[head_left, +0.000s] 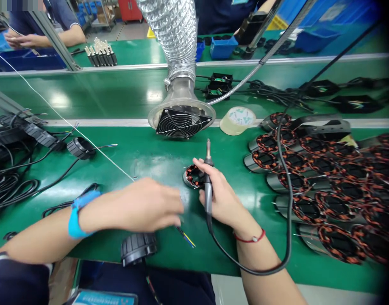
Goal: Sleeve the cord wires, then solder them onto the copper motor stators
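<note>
My right hand [224, 197] is closed round a soldering iron [208, 182], held upright with its tip pointing up and its black cord looping off to the right. Just behind this hand a round stator with copper windings [192, 176] lies on the green bench. My left hand [150, 205], blurred by motion, hovers over the bench left of the iron, above thin blue and yellow wire ends [186, 238]. Its fingers are smeared, and I cannot see whether they hold the wires. A blue strap [76, 214] circles my left wrist.
Many wound stators [324, 186] are piled at the right. A fume duct with a fan grille [181, 120] stands behind, a tape roll [237, 120] beside it. Black cables [10, 178] and round black caps [81, 148] lie left. Another black cap [137, 248] sits at the near edge. People sit at the far bench.
</note>
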A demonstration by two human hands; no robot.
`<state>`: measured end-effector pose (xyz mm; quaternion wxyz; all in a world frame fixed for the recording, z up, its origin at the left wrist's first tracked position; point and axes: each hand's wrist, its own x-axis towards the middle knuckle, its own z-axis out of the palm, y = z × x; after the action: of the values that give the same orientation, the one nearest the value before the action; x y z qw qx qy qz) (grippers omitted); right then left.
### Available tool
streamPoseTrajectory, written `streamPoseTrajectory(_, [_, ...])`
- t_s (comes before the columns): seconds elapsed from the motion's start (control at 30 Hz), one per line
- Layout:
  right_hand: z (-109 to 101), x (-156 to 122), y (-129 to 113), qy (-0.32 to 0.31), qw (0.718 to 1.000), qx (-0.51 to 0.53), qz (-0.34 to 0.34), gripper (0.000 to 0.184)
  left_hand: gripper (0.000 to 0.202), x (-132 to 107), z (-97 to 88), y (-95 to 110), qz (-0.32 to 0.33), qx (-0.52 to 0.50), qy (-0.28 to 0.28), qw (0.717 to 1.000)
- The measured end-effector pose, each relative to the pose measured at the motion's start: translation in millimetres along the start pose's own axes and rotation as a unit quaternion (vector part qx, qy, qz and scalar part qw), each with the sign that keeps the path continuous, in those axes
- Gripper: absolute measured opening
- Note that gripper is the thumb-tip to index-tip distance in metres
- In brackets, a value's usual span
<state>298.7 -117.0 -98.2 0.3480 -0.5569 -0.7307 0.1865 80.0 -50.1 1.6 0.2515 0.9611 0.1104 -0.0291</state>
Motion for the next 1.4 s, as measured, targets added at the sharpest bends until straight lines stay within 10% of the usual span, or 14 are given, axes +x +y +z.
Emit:
streamPoseTrajectory(0.2, [-5, -4, 1, 0.102, 0.994, 0.037, 0.023, 0.066, 0.013, 6, 46.0, 16, 0.031, 0.213, -0.045, 0.976])
streamPoseTrajectory(0.37, [-1, -4, -19, 0.22, 0.967, 0.1, 0.073, 0.035, 0.016, 16, 14.7, -27, -0.079, 0.11, -0.011, 0.991])
streamPoseTrajectory(0.53, [13, 5, -50, 0.147, 0.941, 0.274, 0.133, 0.033, 0.02, 9, -13.4, -52, -0.093, -0.076, 0.007, 0.993])
streamPoseTrajectory(1.03, [39, 11, -67, 0.215, 0.925, 0.275, 0.148, 0.035, 0.017, 6, -9.7, -41, -0.172, -0.099, 0.011, 0.98])
streamPoseTrajectory(1.27, [48, 11, -65, 0.261, 0.926, 0.205, 0.178, 0.035, 0.02, 7, 0.1, -45, -0.145, -0.417, 0.234, 0.866])
streamPoseTrajectory(1.4, [48, 13, -68, 0.282, 0.933, 0.162, 0.154, 0.036, 0.013, 8, 3.6, -29, -0.14, -0.335, 0.228, 0.904])
